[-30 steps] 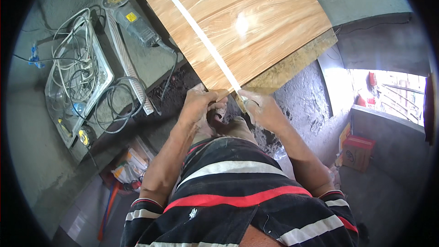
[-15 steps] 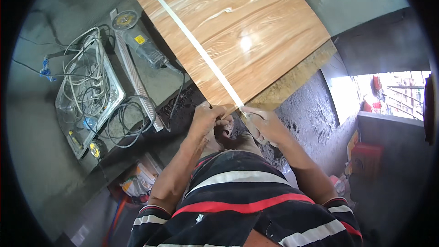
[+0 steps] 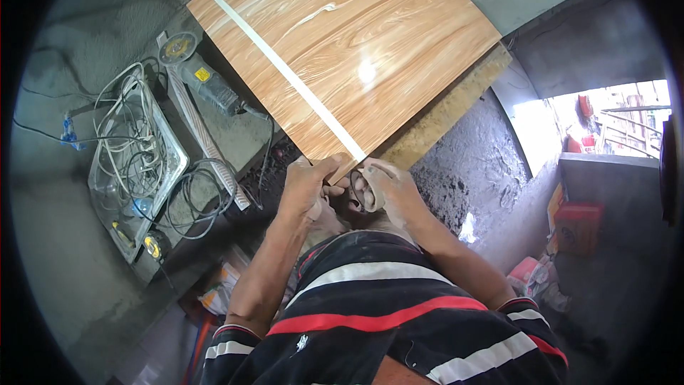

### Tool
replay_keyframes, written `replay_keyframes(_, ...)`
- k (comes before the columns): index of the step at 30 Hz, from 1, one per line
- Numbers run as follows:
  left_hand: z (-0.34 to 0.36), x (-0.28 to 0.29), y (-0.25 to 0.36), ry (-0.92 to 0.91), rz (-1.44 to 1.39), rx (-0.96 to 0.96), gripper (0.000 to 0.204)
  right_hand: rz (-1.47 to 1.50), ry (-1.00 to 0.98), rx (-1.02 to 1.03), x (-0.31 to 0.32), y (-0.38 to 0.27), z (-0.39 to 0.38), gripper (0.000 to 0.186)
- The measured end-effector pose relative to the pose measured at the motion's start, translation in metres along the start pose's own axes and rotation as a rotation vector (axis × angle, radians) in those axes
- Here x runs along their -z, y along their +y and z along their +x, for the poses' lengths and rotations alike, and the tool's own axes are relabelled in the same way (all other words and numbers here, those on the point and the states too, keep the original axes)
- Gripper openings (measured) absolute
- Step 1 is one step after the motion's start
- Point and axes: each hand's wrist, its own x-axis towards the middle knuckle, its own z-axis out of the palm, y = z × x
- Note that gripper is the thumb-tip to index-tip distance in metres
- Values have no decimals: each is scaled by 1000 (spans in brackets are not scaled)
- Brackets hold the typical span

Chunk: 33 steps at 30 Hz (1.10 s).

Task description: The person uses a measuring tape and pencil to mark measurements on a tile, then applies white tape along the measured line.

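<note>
A large glossy wood-grain tile [image 3: 399,50] lies in front of me with one corner pointing at my body. A straight white strip of tape [image 3: 278,64] runs along its left side from the far edge to the near corner. My left hand [image 3: 306,184] is closed on that corner, thumb on top, fingers curled under the edge. My right hand [image 3: 390,187] is closed at the near end of the strip. Against its fingers shows a pale, ring-like shape, apparently the roll of tape [image 3: 371,198], partly covered by the hand.
Left of the tile lie an angle grinder [image 3: 206,82], a long metal strip [image 3: 206,139] and a tray [image 3: 178,144] full of tangled cables [image 3: 132,125]. A yellow tape measure [image 3: 153,246] sits near the tray. Under the tile is a yellowish board [image 3: 449,117]. At right stands a red box [image 3: 578,228].
The tile appears shifted slightly left in view, as do the tools beside it. My right hand has come in closer to my left, turning downward at the strip's near end.
</note>
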Motion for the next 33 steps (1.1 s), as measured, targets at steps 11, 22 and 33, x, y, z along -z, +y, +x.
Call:
replay_keyframes(11,-9,-4,14,-58,-25,29,42,405,-143,-44,3,18,22,21)
replay_keyframes(22,-9,-3,18,12,17,40,34,378,-98,-26,5,35,34,30)
replay_keyframes(33,5,-4,8,8,97,66,41,600,-164,-46,1,41,40,26)
